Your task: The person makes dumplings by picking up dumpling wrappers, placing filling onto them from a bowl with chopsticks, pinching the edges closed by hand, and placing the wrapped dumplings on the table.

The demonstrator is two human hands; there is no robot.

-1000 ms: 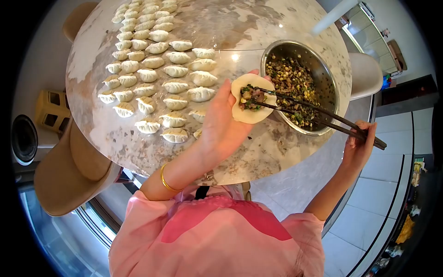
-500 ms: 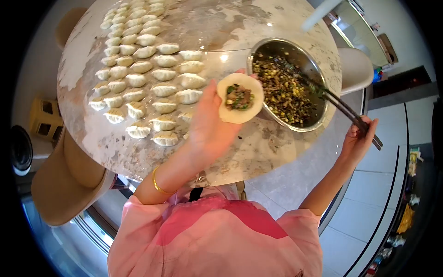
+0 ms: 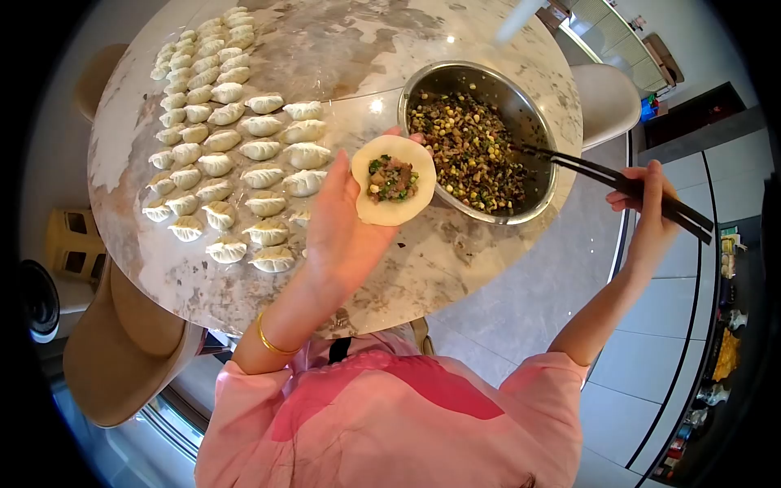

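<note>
On my left hand (image 3: 346, 232) rests a round dumpling wrapper (image 3: 374, 213), held over the table left of the bowl, the fingers curled behind it. A small mound of filling (image 3: 394, 179) with green bits sits in the wrapper's middle. My right hand (image 3: 651, 207) grips a pair of dark chopsticks (image 3: 606, 172) out past the table's right edge. Their tips reach over the rim into the steel bowl (image 3: 547, 213), which holds chopped filling (image 3: 468, 150) with yellow and green pieces. Rows of folded dumplings (image 3: 264, 203) lie on the table to the left.
The round marble-patterned table (image 3: 358, 65) fills the upper view. A brown chair (image 3: 122, 350) stands at the lower left and a pale chair (image 3: 606, 102) behind the bowl. White cabinets (image 3: 643, 358) run along the right.
The chopsticks have swung out to the right and lie flatter, their tips drawn back from the filling toward the bowl's right rim. The wrapper stays on my left hand as the view shifts slightly.
</note>
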